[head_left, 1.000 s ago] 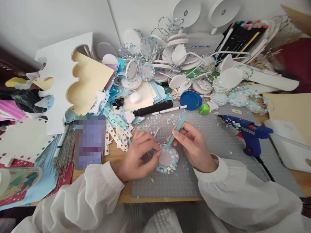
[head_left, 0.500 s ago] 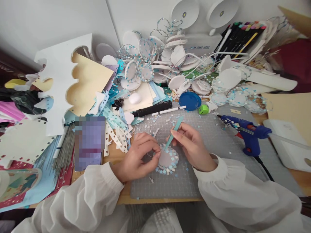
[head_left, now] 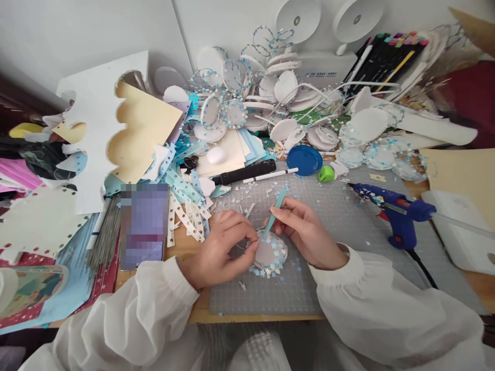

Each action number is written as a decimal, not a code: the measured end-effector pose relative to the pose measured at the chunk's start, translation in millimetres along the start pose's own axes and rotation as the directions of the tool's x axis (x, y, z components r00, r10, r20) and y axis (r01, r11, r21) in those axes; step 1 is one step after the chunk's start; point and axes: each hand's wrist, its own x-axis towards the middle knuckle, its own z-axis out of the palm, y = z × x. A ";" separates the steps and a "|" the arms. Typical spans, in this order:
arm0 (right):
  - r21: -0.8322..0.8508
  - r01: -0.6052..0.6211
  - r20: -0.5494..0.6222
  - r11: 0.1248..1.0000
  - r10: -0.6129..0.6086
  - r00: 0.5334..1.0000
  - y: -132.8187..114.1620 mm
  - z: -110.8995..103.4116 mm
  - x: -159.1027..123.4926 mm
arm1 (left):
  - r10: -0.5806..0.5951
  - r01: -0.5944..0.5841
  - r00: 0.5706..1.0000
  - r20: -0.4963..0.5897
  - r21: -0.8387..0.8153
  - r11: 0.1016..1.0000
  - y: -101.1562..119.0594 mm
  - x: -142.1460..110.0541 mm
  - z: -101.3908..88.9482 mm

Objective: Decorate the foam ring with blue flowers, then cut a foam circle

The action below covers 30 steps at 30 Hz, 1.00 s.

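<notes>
Teal tweezers (head_left: 275, 212): above the cutting mat (head_left: 332, 293), tips at the far rim of the star-trimmed disc (head_left: 266, 253).
Right hand (head_left: 309, 232): narrow pinch on the tweezers.
Left hand (head_left: 228, 250): thumb and forefinger nearly closed at the disc's left rim; contact with the rim cannot be determined.
Adjacent items: small paper stars surround the disc; glue gun (head_left: 398, 208) lies to the right; black marker (head_left: 247, 171) and white pen (head_left: 270, 175) lie beyond the hands.
Obstruction: left fingers cover part of the disc's left side.
Tweezers axis: oblique; tips point down, toward the wearer and slightly left.
Containers: shallow blue dish (head_left: 304, 160) beyond the white pen, contents unclear; black markers (head_left: 386, 62) stand bundled at upper right, their holder mostly hidden.
</notes>
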 end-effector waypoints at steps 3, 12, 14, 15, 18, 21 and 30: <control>0.022 -0.025 0.012 0.999 0.025 1.000 -0.7 -0.3 0.3 | -0.001 0.001 1.000 0.004 -0.001 1.000 0.1 -0.2 0.3; 0.020 -0.015 0.020 1.000 0.014 1.000 -1.2 0.5 0.7 | -0.013 0.013 0.999 -0.050 -0.003 1.000 -1.0 -0.6 0.9; 0.019 -0.010 0.021 1.000 0.009 1.000 -1.0 0.7 1.0 | -0.020 0.019 0.998 -0.063 -0.023 1.000 -1.8 -0.3 1.5; 0.017 -0.008 0.020 1.000 0.008 1.000 -0.8 0.7 1.1 | -0.024 0.022 0.998 -0.065 -0.038 0.999 -2.1 -0.1 1.7; 0.015 -0.003 0.003 1.000 0.003 1.000 0.4 0.6 1.2 | -0.025 0.019 0.997 -0.067 -0.088 0.996 -1.8 1.1 1.5; 0.032 0.038 -0.040 0.999 -0.037 0.998 1.4 -0.7 2.1 | -0.021 0.013 0.997 -0.071 -0.111 0.994 -0.5 2.3 0.2; 0.067 0.175 -0.126 0.982 -0.166 0.978 -5.9 -7.3 4.7 | -0.062 0.046 0.995 -0.080 -0.192 0.980 1.3 0.8 -2.2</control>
